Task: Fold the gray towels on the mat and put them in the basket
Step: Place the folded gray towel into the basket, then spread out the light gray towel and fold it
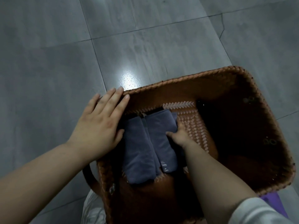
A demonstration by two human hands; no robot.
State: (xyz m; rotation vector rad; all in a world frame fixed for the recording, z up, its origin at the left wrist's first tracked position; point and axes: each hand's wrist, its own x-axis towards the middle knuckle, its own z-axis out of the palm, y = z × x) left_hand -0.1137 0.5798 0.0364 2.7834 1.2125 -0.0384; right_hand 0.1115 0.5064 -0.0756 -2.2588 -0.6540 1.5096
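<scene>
A brown woven basket [252,88] fills the lower right of the head view. Two folded gray towels lie side by side on its floor, against the left wall: the left towel [137,147] and the right towel [160,139]. My right hand [180,135] reaches down inside the basket and grips the right towel's right edge, thumb on top, fingers hidden under the cloth. My left hand [100,123] rests flat on the basket's left rim, fingers spread, thumb touching the left towel's edge.
The basket stands on a gray tiled floor [64,62] with a bright light reflection just beyond its far rim. A dark curved handle [88,175] sticks out at the basket's left. A corner of purple mat [273,201] shows at the lower right.
</scene>
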